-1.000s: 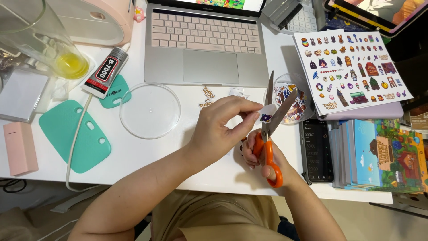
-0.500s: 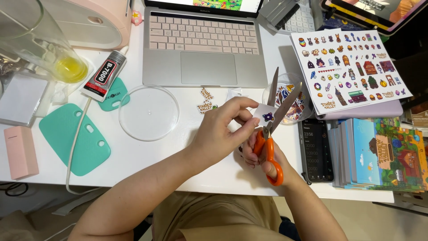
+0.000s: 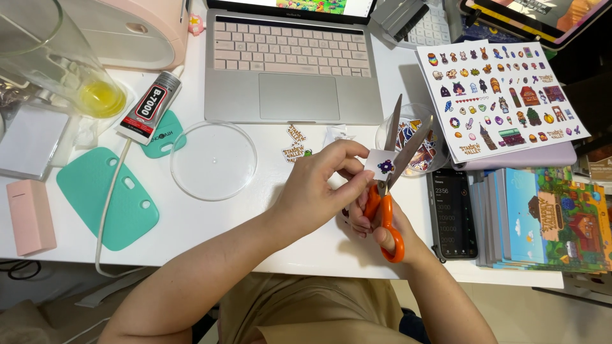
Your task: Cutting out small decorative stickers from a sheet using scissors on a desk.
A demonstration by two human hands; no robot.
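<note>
Leftmost on the white bench (image 3: 319,245) lie a pink rectangular block (image 3: 30,215) and a teal plastic mat (image 3: 108,197) with two slots, a white cable (image 3: 111,191) running down across it. Above them stand a clear cup with yellow liquid (image 3: 95,95) and a squeeze tube of glue (image 3: 150,107), which rests on a smaller teal piece (image 3: 167,135). Next comes a clear round lid (image 3: 213,160), just below the silver laptop (image 3: 292,64) with its pale pink keys. Two small cut-out stickers (image 3: 296,143) lie on the bench between the laptop and the hands.

Near the middle, the left hand (image 3: 315,191) pinches a small white sticker cutout (image 3: 381,165) with a purple figure between thumb and fingertips, holding it just above the bench. The cutout sits at the hand's right edge, right at the crossing of the blades. The right hand (image 3: 382,223) lies just below and right of it, fingers closed through the orange handles of the scissors (image 3: 390,191), whose blades are spread in a V pointing up, the paper between them.

Behind the blades is a clear round container of stickers (image 3: 417,137). Further right lie a printed sticker sheet (image 3: 500,95), a black phone (image 3: 452,213) with its screen lit, and a stack of illustrated cards (image 3: 548,216).
</note>
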